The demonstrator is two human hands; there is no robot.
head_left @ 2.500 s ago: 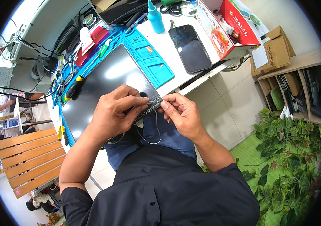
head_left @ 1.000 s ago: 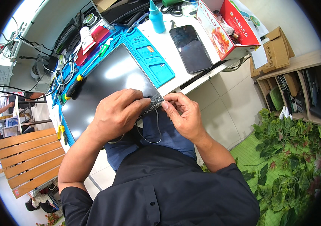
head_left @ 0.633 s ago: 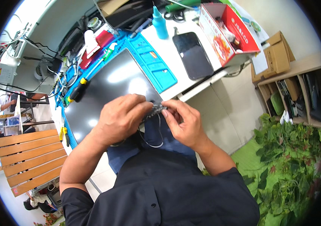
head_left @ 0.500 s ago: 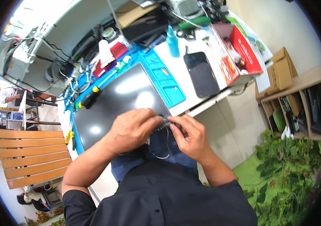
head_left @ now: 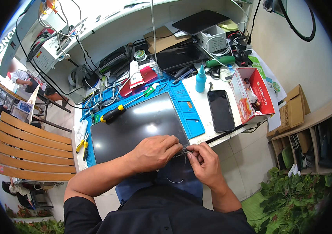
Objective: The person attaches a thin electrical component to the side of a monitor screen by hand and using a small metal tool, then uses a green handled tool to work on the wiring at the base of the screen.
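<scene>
A dark flat screen panel (head_left: 129, 140) lies on a blue silicone mat (head_left: 195, 123). At the panel's lower-right corner, my left hand (head_left: 160, 152) has its fingers pressed together on a small dark hinge piece (head_left: 186, 150). My right hand (head_left: 205, 163) grips the same piece between thumb and index finger, other fingers curled. A thin pale cable (head_left: 173, 181) hangs below the corner; details under my left fingertips are hidden. A yellow-black screwdriver (head_left: 111, 114) rests at the panel's top edge.
On the white desk are a black phone (head_left: 220, 111), blue bottle (head_left: 200, 80), red-white box (head_left: 262, 93), pliers (head_left: 85, 146) and cluttered cables. A cardboard box (head_left: 291, 117), wooden shelf (head_left: 314, 136) and leaves (head_left: 291, 195) are at right; at left, a slatted bench (head_left: 35, 152) and seated people (head_left: 21, 78).
The view has swung up, showing more of the desk's back and shelf, with everything lower in the picture. Both my hands stay on the panel's corner piece.
</scene>
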